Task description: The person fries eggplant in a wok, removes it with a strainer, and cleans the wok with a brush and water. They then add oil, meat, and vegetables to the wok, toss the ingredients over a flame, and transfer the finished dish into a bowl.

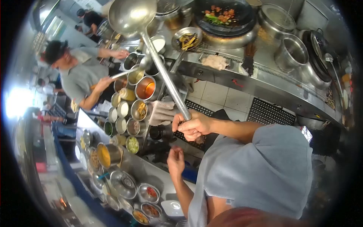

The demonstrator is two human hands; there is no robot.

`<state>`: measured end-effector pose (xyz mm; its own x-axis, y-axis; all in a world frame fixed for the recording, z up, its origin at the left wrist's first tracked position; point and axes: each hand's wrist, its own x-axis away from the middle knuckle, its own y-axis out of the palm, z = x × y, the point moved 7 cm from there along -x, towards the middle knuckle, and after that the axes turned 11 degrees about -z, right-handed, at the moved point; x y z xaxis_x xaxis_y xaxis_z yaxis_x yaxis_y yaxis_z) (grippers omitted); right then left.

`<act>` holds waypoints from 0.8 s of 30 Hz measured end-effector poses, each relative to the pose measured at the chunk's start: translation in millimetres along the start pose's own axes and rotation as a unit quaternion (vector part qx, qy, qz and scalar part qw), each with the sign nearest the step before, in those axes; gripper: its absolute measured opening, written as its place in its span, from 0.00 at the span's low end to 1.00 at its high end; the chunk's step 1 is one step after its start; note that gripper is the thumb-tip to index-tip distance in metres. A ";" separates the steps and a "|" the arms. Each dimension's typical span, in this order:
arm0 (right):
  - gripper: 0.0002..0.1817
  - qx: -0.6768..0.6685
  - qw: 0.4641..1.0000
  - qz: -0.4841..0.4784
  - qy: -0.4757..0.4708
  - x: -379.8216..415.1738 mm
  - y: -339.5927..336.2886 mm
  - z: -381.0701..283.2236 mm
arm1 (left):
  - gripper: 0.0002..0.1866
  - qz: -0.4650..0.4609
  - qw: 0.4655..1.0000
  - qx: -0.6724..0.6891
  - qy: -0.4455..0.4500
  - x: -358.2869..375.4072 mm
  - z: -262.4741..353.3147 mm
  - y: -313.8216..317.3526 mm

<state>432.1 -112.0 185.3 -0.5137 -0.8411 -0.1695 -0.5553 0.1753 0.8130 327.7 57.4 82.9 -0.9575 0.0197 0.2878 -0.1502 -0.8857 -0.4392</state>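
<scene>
My right hand is closed round the end of a long steel ladle handle. The ladle slants up and to the left, and its large round bowl is raised close to the camera above the counter. No food shows in the bowl. My left hand hangs in the air below the right one, its fingers curled in, with nothing visible in them. Nearest to it is a container of chopped green vegetable. A folded cloth lies beside the ingredient pots, left of my right hand.
A wok with red-brown pieces and greens sits on the range, beside a strainer of dark strips. A steel pot stands at right. A co-worker holds a ladle over sauce pots. Bowls line the lower counter.
</scene>
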 end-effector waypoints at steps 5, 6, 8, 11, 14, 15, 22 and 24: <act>0.08 0.051 0.990 0.132 -0.017 64.6 -45.0 -48.5 | 0.19 -0.099 0.986 -0.107 0.079 -94.2 122.8 53.6; 0.09 0.066 0.985 0.162 -0.012 78.3 -53.9 -59.8 | 0.19 -0.124 0.980 -0.128 0.084 -118.9 131.8 72.5; 0.10 0.050 0.980 0.188 -0.038 106.0 -69.9 -78.7 | 0.22 -0.129 0.965 -0.149 0.172 -162.4 172.2 112.4; 0.11 0.059 0.970 0.228 -0.058 148.9 -96.7 -120.5 | 0.23 -0.137 0.927 -0.200 0.287 -218.5 257.3 170.4; 0.10 0.078 0.938 0.294 -0.163 198.7 -120.9 -164.1 | 0.25 -0.124 0.884 -0.228 0.389 -282.0 325.9 224.2; 0.10 0.077 0.927 0.312 -0.194 214.3 -127.0 -179.6 | 0.25 -0.095 0.856 -0.272 0.429 -308.7 344.2 242.4; 0.06 0.141 0.846 0.391 -0.335 304.5 -139.5 -209.7 | 0.15 -0.119 0.805 -0.516 0.266 -440.9 368.0 317.2; 0.05 0.137 0.843 0.392 -0.341 315.6 -137.9 -201.7 | 0.14 -0.107 0.811 -0.495 0.292 -436.2 362.7 316.0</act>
<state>478.4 -504.9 132.1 -0.9980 0.0624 0.0043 0.0486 0.7308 0.6808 787.3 -399.2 127.2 -0.7929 0.5968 0.1229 -0.1764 -0.0318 -0.9838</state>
